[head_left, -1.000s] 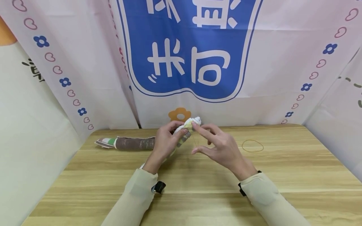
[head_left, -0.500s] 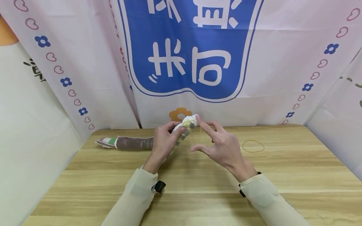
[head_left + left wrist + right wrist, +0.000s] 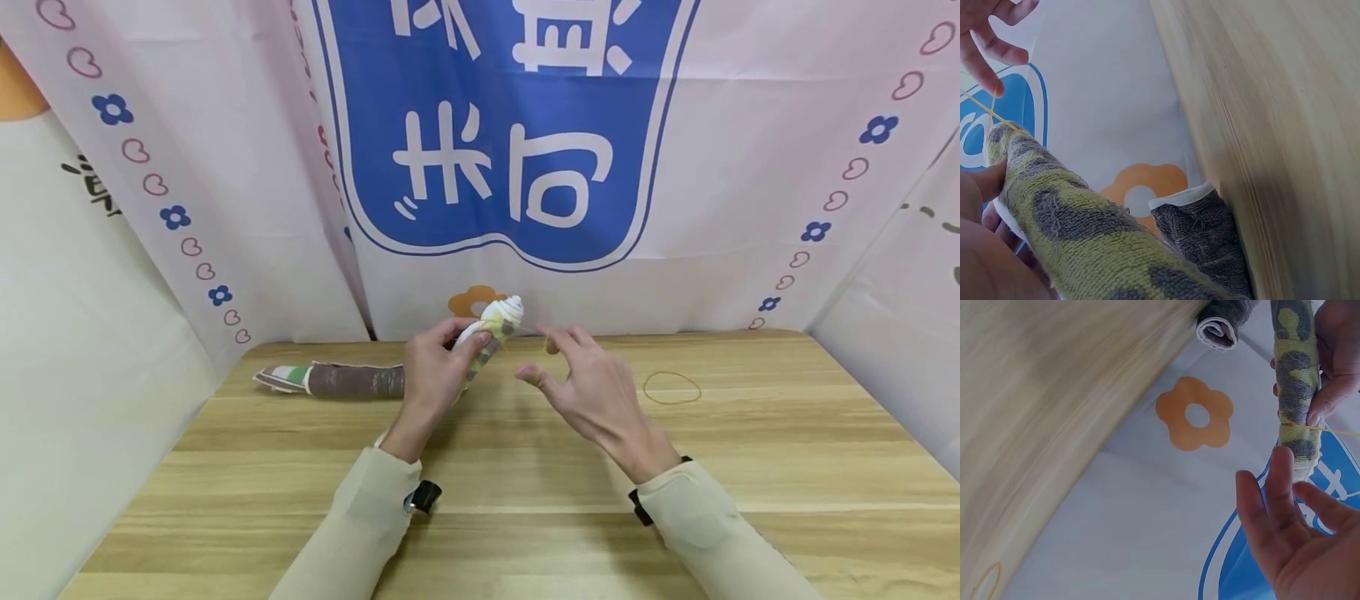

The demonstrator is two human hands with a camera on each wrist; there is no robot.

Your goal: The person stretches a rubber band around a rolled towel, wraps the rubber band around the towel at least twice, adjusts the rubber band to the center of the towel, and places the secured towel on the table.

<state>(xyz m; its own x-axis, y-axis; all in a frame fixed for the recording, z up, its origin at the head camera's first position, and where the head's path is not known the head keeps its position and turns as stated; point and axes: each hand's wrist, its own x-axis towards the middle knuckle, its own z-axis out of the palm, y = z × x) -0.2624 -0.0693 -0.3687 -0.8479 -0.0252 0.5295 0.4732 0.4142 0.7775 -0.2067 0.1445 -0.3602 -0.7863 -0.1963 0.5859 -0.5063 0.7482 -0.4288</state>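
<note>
By the left fingers (image 3: pixel 474 343), the towel roll (image 3: pixel 1072 212) is gripped near one end above the tabletop (image 3: pixel 562 517), presumably for steadiness. Right fingers (image 3: pixel 1280 487) are spread wide, rubber band (image 3: pixel 997 115) stretched toward them, likely for tension. Brown roll (image 3: pixel 352 380) and spare band (image 3: pixel 672 403) are parked either side.

White backdrop (image 3: pixel 738 175) with blue panel (image 3: pixel 498 92) and orange flower (image 3: pixel 1177 414), behind wooden table (image 3: pixel 525 525).

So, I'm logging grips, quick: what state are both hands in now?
Left hand: closed, holding the rolled cloth.
Right hand: open, fingers spread, with a strand of yellow band at a fingertip.
</note>
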